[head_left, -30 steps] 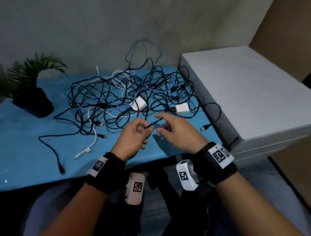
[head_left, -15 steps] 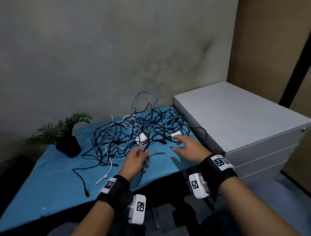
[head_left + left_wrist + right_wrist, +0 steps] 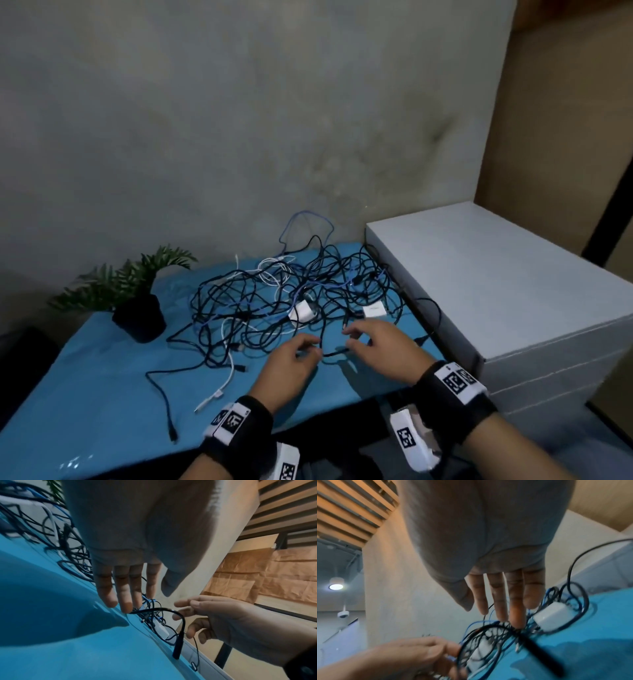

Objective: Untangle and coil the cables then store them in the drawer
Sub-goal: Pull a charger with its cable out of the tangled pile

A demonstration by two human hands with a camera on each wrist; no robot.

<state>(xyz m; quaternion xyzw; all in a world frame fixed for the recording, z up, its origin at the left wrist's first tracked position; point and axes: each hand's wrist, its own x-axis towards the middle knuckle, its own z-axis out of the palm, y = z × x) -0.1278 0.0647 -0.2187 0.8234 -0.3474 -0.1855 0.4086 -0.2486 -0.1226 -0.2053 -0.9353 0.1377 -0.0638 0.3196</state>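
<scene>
A big tangle of black, blue and white cables lies on the blue table. One black cable arches between my hands, and its plug stands on the table. My left hand touches that cable's left end with nearly straight fingers, thumb apart. My right hand hovers just right of the arch with loose fingers and grips nothing. The grey drawer cabinet stands shut on the right.
Two white adapters sit inside the tangle. A potted plant stands at the table's back left. A white cable and a black lead trail toward the front edge. A wall rises behind.
My left hand's pinch on the black cable has loosened into straighter fingers. My right hand reached toward the right adapter, then drew back beside the cable's plug. My head tilted up.
</scene>
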